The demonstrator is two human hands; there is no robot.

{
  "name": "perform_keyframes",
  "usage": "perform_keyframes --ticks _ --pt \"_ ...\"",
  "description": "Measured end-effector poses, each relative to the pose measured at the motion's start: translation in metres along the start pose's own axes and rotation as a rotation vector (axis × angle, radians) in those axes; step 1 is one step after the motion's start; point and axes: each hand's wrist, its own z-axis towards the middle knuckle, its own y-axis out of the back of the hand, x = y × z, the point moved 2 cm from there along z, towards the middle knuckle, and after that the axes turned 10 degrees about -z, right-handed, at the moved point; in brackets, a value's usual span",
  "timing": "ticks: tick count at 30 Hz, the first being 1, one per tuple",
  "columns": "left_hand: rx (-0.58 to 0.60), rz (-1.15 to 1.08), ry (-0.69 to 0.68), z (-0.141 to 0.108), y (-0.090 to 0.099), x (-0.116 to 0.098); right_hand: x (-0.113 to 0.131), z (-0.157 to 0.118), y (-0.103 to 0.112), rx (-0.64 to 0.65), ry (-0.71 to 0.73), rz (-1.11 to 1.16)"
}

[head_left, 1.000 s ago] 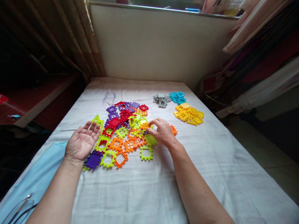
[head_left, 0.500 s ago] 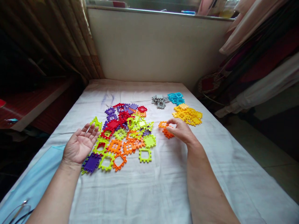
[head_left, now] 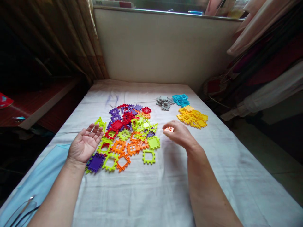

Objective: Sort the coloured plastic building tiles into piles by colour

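My right hand (head_left: 177, 135) is closed around orange interlocking plastic tile (head_left: 169, 129), whose window-like cutouts show between thumb and fingers; how many pieces it grips I cannot tell. Palm up and fingers spread, my left hand (head_left: 86, 143) holds nothing. It rests at the left side of a mixed heap of notched square tiles. In that heap lie a purple tile (head_left: 96, 162), red tiles (head_left: 117, 125), lime-green tiles (head_left: 154, 142) and orange window tiles (head_left: 118, 147). One lime-green frame tile (head_left: 149, 156) lies at the heap's right front.
Sorted piles lie beyond my right hand: grey tiles (head_left: 164, 103), blue tiles (head_left: 181, 100) and yellow tiles (head_left: 193, 118). A pale sheet (head_left: 142, 195) covers the surface. At the left edge are a light blue cloth (head_left: 47, 176) and glasses (head_left: 27, 209). Clothes hang at the right.
My right hand has closed around the orange tile that lay beneath its fingers, and has turned more palm-down. The left hand keeps its open pose. The view has shifted slightly.
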Motion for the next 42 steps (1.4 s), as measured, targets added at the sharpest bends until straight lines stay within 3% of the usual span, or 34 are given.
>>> perform_keyframes --ticks 4,8,14,19,23,27,31,35,42 --pt "0.002 0.008 -0.007 0.001 0.001 0.000 0.048 -0.009 -0.015 0.138 0.273 -0.031" --pt "-0.004 -0.003 0.003 0.000 0.000 0.000 0.078 -0.018 -0.028 0.189 0.370 -0.246" --pt "-0.014 -0.014 0.013 -0.001 -0.003 0.000 0.088 -0.021 -0.037 0.141 0.437 -0.319" --pt "-0.004 -0.001 0.007 -0.001 -0.002 0.001 0.086 -0.021 -0.021 0.177 0.472 -0.100" --pt "0.004 -0.015 0.009 0.000 0.000 0.001 0.064 -0.018 0.002 0.168 0.357 0.060" --pt "0.000 -0.037 0.021 -0.001 -0.001 0.001 0.019 -0.010 0.016 0.132 0.014 -0.132" --pt "-0.009 -0.039 0.027 -0.002 -0.002 0.000 -0.012 -0.006 0.017 0.226 -0.225 -0.279" --pt "-0.022 -0.040 0.021 -0.003 -0.004 0.000 -0.018 -0.005 0.012 0.254 -0.267 -0.311" --pt "-0.011 -0.058 0.026 -0.003 -0.004 0.001 -0.005 -0.005 0.012 0.230 -0.227 -0.302"
